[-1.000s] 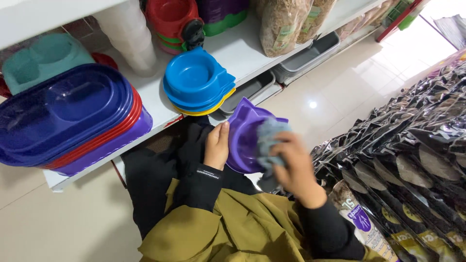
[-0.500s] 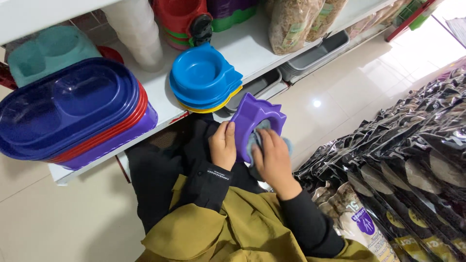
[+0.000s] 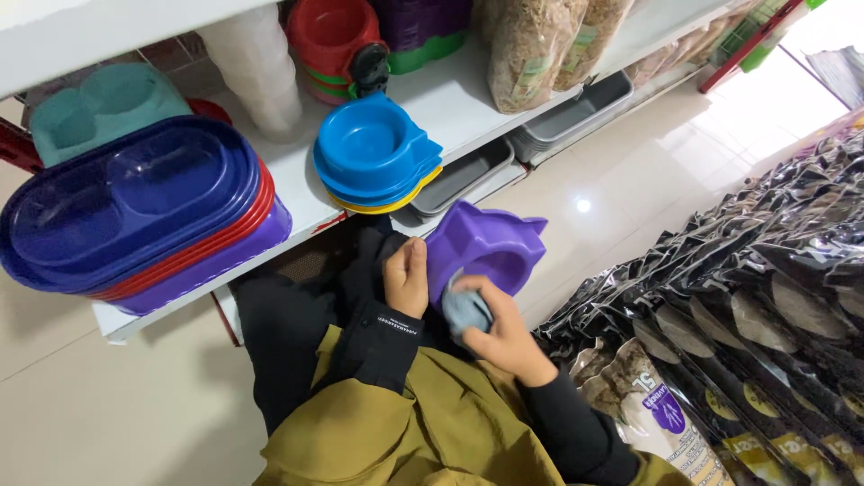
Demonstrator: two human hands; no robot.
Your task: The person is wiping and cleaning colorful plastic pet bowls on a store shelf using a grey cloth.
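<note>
Left hand (image 3: 407,277) grips edge of purple plastic cat-shaped pet bowl (image 3: 486,250), held tilted just below white shelf (image 3: 450,99). Right hand (image 3: 504,331) closed around grey cloth (image 3: 466,310), pressed against bowl's lower rim. Stack of blue bowls (image 3: 373,153) on shelf above.

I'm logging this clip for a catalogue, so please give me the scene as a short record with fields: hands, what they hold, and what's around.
Left hand: left hand grips the edge of the purple pet bowl
Right hand: right hand presses a grey cloth against the bowl
Bowl pose: tilted, held in front of the body
Shelf: white shelf holding a stack of blue bowls and a stack of oval double dishes
Under shelf: grey trays
Right side: dark shiny bags in rows
Floor: pale tiles
</note>
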